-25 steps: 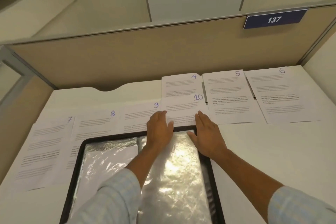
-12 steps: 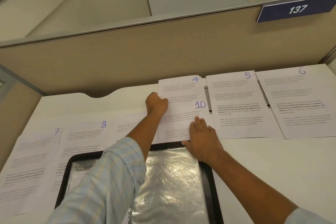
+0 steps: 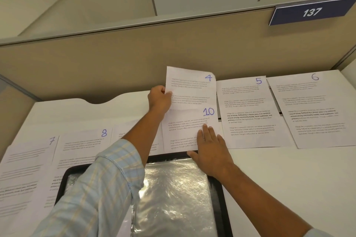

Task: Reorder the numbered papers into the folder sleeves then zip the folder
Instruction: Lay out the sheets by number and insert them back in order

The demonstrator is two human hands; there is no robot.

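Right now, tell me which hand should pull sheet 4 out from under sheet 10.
Left. The left hand has its grip pinched on the left edge of sheet 4, whose top is lifted. The right hand lies flat on sheet 10, probably pinning it in place.

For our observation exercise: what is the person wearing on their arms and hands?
The left sleeve is light blue, checked with pale yellow lines, and ends at mid-forearm. The right sleeve, of the same fabric, shows only at the frame's corner. The left hand and right hand are bare: no gloves, rings or watch visible.
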